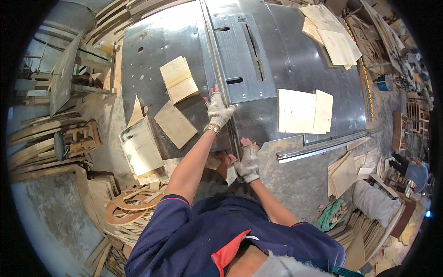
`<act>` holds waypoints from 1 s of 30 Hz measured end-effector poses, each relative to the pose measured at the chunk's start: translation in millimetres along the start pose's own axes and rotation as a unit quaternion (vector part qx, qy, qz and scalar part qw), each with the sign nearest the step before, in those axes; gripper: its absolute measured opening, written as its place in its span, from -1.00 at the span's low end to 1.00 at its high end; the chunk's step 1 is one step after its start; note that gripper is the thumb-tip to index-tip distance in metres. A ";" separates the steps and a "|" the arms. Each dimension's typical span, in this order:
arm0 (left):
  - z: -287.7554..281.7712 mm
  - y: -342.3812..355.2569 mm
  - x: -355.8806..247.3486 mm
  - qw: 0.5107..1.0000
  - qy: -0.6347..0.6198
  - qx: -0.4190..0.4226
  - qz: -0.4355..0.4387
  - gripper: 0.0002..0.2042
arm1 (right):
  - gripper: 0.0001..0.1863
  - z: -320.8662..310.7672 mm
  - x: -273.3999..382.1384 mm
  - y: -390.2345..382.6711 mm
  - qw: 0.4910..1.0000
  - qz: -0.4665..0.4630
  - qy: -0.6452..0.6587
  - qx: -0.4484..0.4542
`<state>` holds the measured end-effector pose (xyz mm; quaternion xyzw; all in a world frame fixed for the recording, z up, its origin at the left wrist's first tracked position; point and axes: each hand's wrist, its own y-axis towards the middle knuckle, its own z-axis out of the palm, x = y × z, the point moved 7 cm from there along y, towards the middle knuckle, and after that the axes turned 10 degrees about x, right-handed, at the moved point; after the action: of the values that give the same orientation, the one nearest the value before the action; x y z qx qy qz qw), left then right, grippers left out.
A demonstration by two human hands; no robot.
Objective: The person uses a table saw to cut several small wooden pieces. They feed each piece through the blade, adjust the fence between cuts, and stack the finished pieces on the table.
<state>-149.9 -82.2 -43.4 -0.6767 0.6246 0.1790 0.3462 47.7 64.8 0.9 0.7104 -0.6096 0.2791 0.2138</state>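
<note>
A long metal saw fence (213,51) runs lengthwise over the dark steel saw table (249,117), left of a narrow blade slot (254,51). My left hand (219,111), in a pale knitted glove with bare fingertips, straddles the fence midway along the near half. Its thumb crosses over the bar and its fingers spread on the left side. At the fence's near end, my right hand (249,164), gloved alike, has its thumb on the left and its fingers forward on the right. The undersides of both grips are hidden.
Thin wooden boards (179,79) lie left of the fence, and pale boards (302,111) lie right of it. More boards (332,39) rest at the far right. A metal rail (323,147) runs along the table's near right edge. Wood scraps (134,203) are heaped at left.
</note>
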 end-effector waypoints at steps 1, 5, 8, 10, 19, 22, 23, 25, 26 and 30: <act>4.0 0.9 -4.2 1.000 0.002 0.013 0.007 0.10 | -0.18 3.9 0.4 11.9 0.999 0.016 -0.009 0.029; 10.7 2.6 -10.3 1.000 0.018 0.020 0.013 0.14 | 0.09 15.9 -14.9 37.3 0.992 0.078 -0.025 0.093; 12.5 0.5 -6.8 0.999 0.035 0.024 0.000 0.14 | 0.13 22.9 -19.8 39.1 0.991 0.069 -0.059 0.102; 12.0 1.7 -7.7 0.999 0.045 0.019 0.005 0.15 | 0.11 26.6 -24.0 40.3 0.989 0.082 -0.040 0.117; 6.1 6.1 7.8 0.985 -0.162 0.019 -0.049 0.16 | 0.13 43.9 -1.2 49.0 0.975 0.086 -0.075 0.192; -5.5 0.9 20.7 0.985 -0.165 0.015 -0.037 0.13 | 0.15 56.6 14.4 46.4 0.977 0.090 -0.069 0.180; -10.2 0.3 21.4 0.991 -0.131 -0.002 -0.021 0.12 | 0.15 59.1 18.6 46.5 0.979 0.084 -0.069 0.173; -13.3 0.3 23.3 0.996 -0.093 -0.012 -0.008 0.09 | 0.14 61.6 21.4 45.1 0.980 0.085 -0.058 0.173; -13.4 0.8 23.6 0.996 -0.088 -0.017 -0.005 0.09 | 0.13 60.0 22.3 44.1 0.982 0.080 -0.046 0.162; -12.5 2.8 23.2 0.997 -0.070 -0.031 -0.009 0.08 | 0.12 56.7 22.8 34.6 0.983 0.080 -0.034 0.161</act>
<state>-151.4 -107.5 -51.1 -0.6786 0.5871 0.2422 0.3690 23.5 5.6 -28.1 0.6937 -0.6183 0.3656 0.0530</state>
